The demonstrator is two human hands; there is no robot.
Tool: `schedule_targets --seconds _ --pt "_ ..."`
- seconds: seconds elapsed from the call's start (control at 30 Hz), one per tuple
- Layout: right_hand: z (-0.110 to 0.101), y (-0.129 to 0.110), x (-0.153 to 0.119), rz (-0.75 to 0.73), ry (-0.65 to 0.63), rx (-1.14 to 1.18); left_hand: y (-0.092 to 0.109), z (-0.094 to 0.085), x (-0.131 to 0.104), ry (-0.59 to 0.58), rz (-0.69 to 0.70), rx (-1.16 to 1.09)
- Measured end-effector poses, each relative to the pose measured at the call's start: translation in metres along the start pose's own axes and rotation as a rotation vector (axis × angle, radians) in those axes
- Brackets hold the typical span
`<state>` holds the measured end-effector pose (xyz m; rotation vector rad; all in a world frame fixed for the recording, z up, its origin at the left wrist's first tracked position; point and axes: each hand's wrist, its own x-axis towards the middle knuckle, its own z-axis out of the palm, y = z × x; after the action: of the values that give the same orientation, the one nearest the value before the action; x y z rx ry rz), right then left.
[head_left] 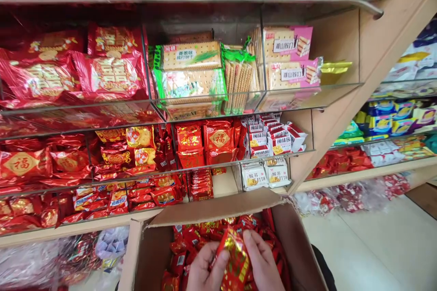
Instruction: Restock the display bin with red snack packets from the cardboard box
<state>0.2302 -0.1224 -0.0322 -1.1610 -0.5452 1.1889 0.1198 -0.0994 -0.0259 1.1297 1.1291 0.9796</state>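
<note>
Over an open cardboard box (290, 232), my two hands hold one red and gold snack packet (237, 259). My left hand (206, 266) pinches the packet's left edge with thumb and fingers. On the other side, the fingers of my right hand (261, 259) are closed on its upper right edge. Beneath them, the box holds many similar red wrapped packets (180, 241), some showing white barcode labels. The lower part of the held packet runs towards the bottom edge of the view.
Tiered shelves with clear dividers hold red packets (23, 163), green-wrapped crackers (191, 84), pink-wrapped crackers (290, 72) and white packets (254, 176). A slanted wooden panel (341, 86) stands right of them. Plastic-bagged goods (351, 195) lie low on the right, above the pale floor (368, 245).
</note>
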Motion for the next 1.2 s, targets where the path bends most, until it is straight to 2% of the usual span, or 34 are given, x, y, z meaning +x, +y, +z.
schedule_targets --seconds 0.1,0.2,0.3,0.43,0.5,0.57,0.67,0.73,0.8,0.87,0.9,0.97,1.03,1.07,1.13,1.2 --pt "-0.005 -0.006 -0.002 0.033 -0.104 0.098 0.02 0.006 -0.001 0.065 -0.11 -0.087" --pt "-0.008 -0.006 -0.003 0.016 -0.103 0.086 0.029 0.008 -0.002 0.058 -0.197 -0.166" --pt "-0.008 -0.01 -0.004 -0.022 -0.126 0.017 0.028 0.007 -0.003 0.026 -0.223 -0.195" --pt "-0.003 -0.022 -0.01 -0.069 -0.274 -0.086 0.018 0.003 -0.003 0.042 -0.194 -0.221" --pt "-0.002 -0.025 -0.013 -0.072 -0.329 -0.134 0.013 -0.003 -0.001 -0.003 -0.173 -0.201" --pt "-0.004 -0.028 -0.015 -0.082 -0.32 -0.148 0.01 -0.013 0.002 -0.13 -0.089 -0.101" --pt "-0.013 -0.033 -0.013 -0.15 -0.27 -0.261 0.014 -0.028 0.006 -0.338 0.171 0.239" --pt "-0.018 -0.042 -0.01 -0.189 -0.325 -0.474 0.022 -0.037 0.006 -0.374 0.331 0.477" --pt "-0.02 -0.055 -0.007 -0.201 -0.437 -0.695 0.034 -0.046 0.006 -0.334 0.449 0.628" --pt "-0.02 -0.07 -0.002 -0.254 -0.507 -0.82 0.051 -0.057 0.01 -0.235 0.554 0.724" --pt "-0.02 -0.079 0.002 -0.306 -0.5 -0.853 0.061 -0.063 0.014 -0.181 0.594 0.778" --pt "-0.02 -0.093 0.014 -0.444 -0.381 -0.903 0.078 -0.079 0.03 -0.049 0.655 0.92" --pt "-0.02 -0.1 0.033 -0.579 -0.247 -0.993 0.088 -0.096 0.051 -0.01 0.625 1.08" --pt "-0.019 -0.101 0.046 -0.627 -0.227 -1.054 0.089 -0.104 0.062 0.012 0.601 1.127" --pt "-0.018 -0.095 0.073 -0.678 -0.264 -1.165 0.084 -0.114 0.079 0.028 0.465 1.204" --pt "-0.013 -0.08 0.103 -0.617 -0.276 -1.222 0.074 -0.119 0.088 0.068 0.346 1.269"
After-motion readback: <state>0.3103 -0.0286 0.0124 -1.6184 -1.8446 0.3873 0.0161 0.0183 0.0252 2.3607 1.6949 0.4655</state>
